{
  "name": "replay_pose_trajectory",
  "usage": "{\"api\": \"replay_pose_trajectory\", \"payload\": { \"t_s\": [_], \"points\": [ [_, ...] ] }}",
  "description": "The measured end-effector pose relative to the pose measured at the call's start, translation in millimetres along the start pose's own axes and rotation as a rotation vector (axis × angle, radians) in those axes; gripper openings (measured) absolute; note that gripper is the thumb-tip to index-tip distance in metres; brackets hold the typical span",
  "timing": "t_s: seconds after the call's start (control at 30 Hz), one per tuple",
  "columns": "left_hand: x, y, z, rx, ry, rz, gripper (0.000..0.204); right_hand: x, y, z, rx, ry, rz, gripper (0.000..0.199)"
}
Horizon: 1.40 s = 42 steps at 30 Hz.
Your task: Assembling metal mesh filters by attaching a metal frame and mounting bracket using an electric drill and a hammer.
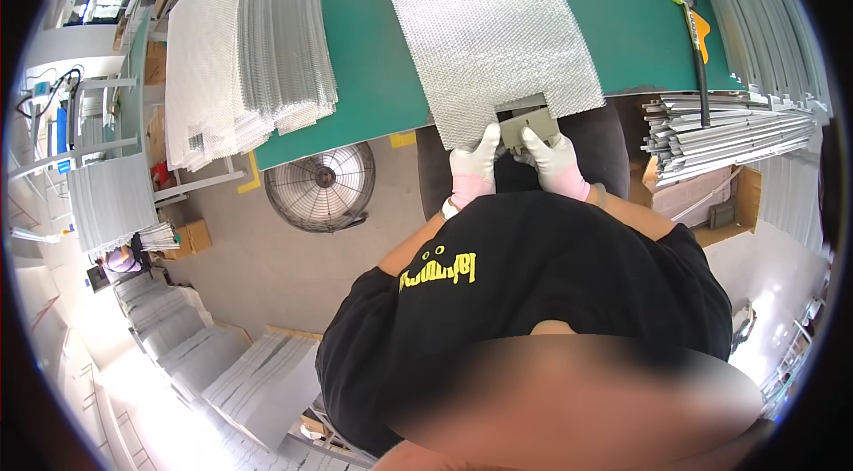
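Left hand (pixel 472 171) and right hand (pixel 556 162), both in white gloves with pink cuffs, meet at the near edge of the green worktop (pixel 373 71). Fingers (pixel 487 140) of both hands are closed on a small grey metal piece (pixel 530 126), one hand at each end of it. That piece sits in a notch at the near edge of a large silver mesh sheet (pixel 498 31), which lies flat on the worktop and stretches away from the fingers. Left of the fingers, well apart, a tall stack of similar mesh sheets (pixel 244 44) overhangs the worktop. Right of the fingers, a bundle of metal strips (pixel 729 129) lies with a mallet (pixel 697 44) beyond it. Below left, a round fan (pixel 322 185) stands on the floor
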<state>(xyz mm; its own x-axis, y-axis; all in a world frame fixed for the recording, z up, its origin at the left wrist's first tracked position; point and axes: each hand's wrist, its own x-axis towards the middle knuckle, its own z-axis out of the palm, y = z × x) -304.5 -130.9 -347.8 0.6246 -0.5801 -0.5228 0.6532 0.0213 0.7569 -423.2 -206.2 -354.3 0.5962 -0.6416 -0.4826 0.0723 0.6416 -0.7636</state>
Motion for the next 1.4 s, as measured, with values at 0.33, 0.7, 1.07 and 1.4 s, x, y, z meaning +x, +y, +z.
{"api": "replay_pose_trajectory", "payload": {
  "t_s": [0.33, 0.7, 1.07, 1.4],
  "points": [
    [12.6, -7.7, -18.9, 0.148, -0.332, -0.145, 0.030, 5.2, 1.2, -4.5, -0.177, -0.057, -0.093, 0.031],
    [17.0, 24.8, -24.8, 0.440, -0.464, -0.109, 0.029, 9.9, -31.5, -17.8, -0.209, 0.155, -0.074, 0.032],
    [18.1, 21.6, -29.1, 0.297, -0.532, -0.132, 0.025, 10.6, -25.6, -13.9, -0.129, 0.170, -0.047, 0.028],
    [21.1, 21.7, -30.6, 0.303, -0.566, -0.133, 0.024, 13.2, -15.4, -4.0, -0.229, 0.295, -0.169, 0.030]
  ]
}}
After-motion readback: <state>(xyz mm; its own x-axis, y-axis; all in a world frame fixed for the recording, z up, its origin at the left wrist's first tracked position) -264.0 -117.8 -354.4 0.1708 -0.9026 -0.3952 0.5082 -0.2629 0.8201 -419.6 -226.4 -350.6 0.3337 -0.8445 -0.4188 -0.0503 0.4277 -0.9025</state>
